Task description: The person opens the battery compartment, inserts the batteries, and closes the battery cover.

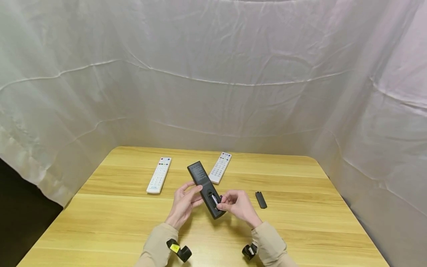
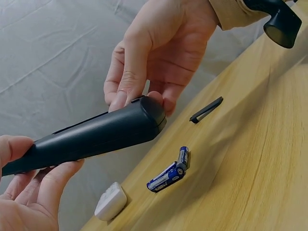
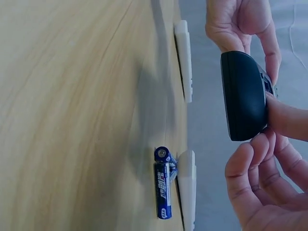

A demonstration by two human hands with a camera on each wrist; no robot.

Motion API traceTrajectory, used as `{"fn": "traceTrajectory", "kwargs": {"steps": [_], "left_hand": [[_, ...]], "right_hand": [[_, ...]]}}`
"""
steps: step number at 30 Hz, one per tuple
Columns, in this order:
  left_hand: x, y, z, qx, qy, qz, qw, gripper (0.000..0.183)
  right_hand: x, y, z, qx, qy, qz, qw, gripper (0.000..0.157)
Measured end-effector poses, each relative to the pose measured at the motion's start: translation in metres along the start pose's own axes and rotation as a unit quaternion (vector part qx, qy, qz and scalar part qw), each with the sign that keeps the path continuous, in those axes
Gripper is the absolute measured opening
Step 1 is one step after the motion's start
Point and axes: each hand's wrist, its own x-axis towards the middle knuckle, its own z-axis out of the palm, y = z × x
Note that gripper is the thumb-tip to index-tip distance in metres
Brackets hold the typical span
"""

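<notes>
A black remote control (image 1: 200, 176) is held tilted above the table, its back and open battery compartment facing up. My left hand (image 1: 183, 204) grips it along the side, thumb on the back and fingers underneath. A light-coloured battery (image 1: 214, 200) shows inside the compartment. At the lower end, my right hand (image 1: 238, 205) has its thumb at the compartment and its curled fingers against the remote's edge. Blue batteries (image 2: 166, 178) lie on the table below, hidden in the head view. To the right lies the black battery cover (image 1: 261, 200).
Two white remote controls lie on the wooden table (image 1: 300, 230): one on the left (image 1: 159, 175), and another (image 1: 221, 168) behind the black one. Pale fabric (image 1: 213, 104) hangs around the back and sides. A black wrist camera (image 1: 179, 251) sits at the left sleeve.
</notes>
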Motion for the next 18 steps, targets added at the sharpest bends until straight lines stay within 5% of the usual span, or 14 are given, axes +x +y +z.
{"fn": "traceTrajectory", "kwargs": {"steps": [7,18], "left_hand": [[0.0007,0.0003,0.0001,-0.002,0.001,0.000,1.0000,0.043],[0.0019,-0.0035,0.0000,-0.010,0.010,0.009,0.9999,0.040]], "right_hand": [[-0.0008,0.0021,0.0001,0.052,-0.019,0.026,0.998,0.022],[-0.0023,0.0104,-0.0028,0.075,-0.036,-0.005,0.997,0.024]]}}
